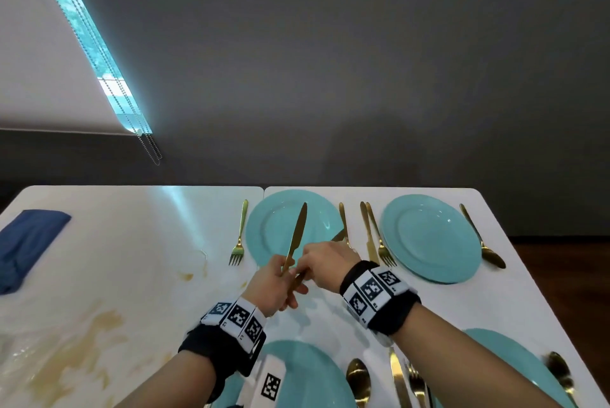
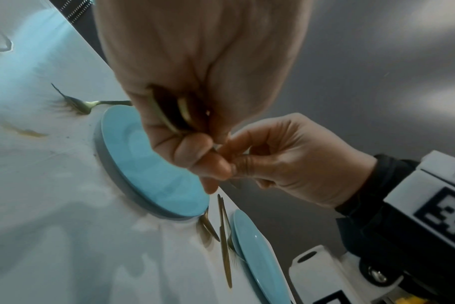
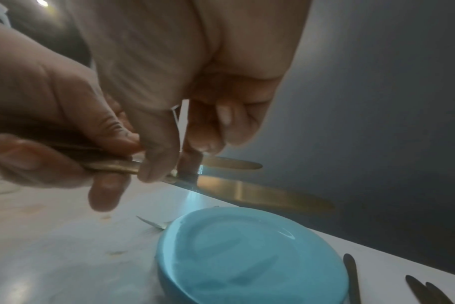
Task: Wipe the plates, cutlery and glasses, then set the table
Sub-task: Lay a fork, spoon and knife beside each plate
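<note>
Above the far-left teal plate (image 1: 274,226) (image 3: 247,257), my left hand (image 1: 280,279) grips gold knife handles. One knife (image 1: 298,229) points its blade away from me over the plate. In the right wrist view two blades show, the lower blade (image 3: 262,195) and the upper blade (image 3: 231,164). My right hand (image 1: 317,264) (image 2: 286,160) pinches cutlery at the neck just beside the left fingers (image 2: 200,156). A dark blade tip (image 1: 339,235) sticks out past the right hand. A gold fork (image 1: 239,236) lies left of that plate.
On the white table (image 1: 132,226), a second far plate (image 1: 429,239) has a knife and fork (image 1: 368,232) on its left and a spoon (image 1: 482,239) on its right. Two near plates (image 1: 307,374) (image 1: 515,364) have cutlery. A blue cloth (image 1: 26,242) lies far left, with brown stains (image 1: 82,341) nearby.
</note>
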Action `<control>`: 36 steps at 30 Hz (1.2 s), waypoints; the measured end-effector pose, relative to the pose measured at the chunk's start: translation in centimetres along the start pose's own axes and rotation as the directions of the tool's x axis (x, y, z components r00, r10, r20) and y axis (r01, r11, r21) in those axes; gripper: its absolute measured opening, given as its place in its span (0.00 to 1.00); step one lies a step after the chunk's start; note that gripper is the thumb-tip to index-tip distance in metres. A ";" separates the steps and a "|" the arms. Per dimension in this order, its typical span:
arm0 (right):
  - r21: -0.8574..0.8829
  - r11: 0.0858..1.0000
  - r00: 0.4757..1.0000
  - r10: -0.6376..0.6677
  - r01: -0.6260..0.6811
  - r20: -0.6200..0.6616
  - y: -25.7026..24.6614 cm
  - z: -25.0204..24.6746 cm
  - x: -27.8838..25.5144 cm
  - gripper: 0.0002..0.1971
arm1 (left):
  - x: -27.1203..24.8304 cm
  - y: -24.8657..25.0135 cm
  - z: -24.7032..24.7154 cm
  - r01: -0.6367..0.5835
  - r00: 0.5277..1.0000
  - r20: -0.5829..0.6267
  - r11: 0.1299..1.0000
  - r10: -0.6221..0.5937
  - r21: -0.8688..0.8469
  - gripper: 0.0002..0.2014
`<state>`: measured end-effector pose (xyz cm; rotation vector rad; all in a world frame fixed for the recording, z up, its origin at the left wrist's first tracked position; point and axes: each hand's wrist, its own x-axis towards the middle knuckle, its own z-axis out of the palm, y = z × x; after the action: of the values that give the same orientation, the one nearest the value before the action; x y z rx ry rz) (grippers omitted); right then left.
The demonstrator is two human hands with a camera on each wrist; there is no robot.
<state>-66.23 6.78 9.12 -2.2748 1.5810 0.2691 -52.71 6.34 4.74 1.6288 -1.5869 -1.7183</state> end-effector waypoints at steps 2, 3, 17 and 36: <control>0.000 0.999 0.999 0.034 -0.034 0.018 -1.5 -0.1 -0.5 0.11 | -0.9 -0.7 -0.8 -0.014 1.000 0.028 1.000 0.014 0.023 0.08; 0.000 0.999 0.998 0.054 -0.054 0.017 -2.3 -0.2 -0.7 0.11 | -1.4 -1.0 -1.4 -0.024 0.999 0.034 1.000 0.024 0.018 0.06; 0.344 0.778 0.824 0.567 -0.527 -0.020 -14.8 1.8 2.6 0.09 | -7.8 -6.6 -17.8 -0.045 0.926 -0.376 0.995 0.010 -0.085 0.06; 0.593 0.436 0.637 0.750 -0.678 0.177 -13.4 3.7 19.0 0.10 | -2.1 -8.1 -23.0 -0.028 0.902 -0.429 0.988 -0.039 -0.149 0.08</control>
<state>-46.76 -4.03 1.47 -1.0206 2.2214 -0.1818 -29.23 -0.49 4.77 1.7805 -1.2099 -1.3170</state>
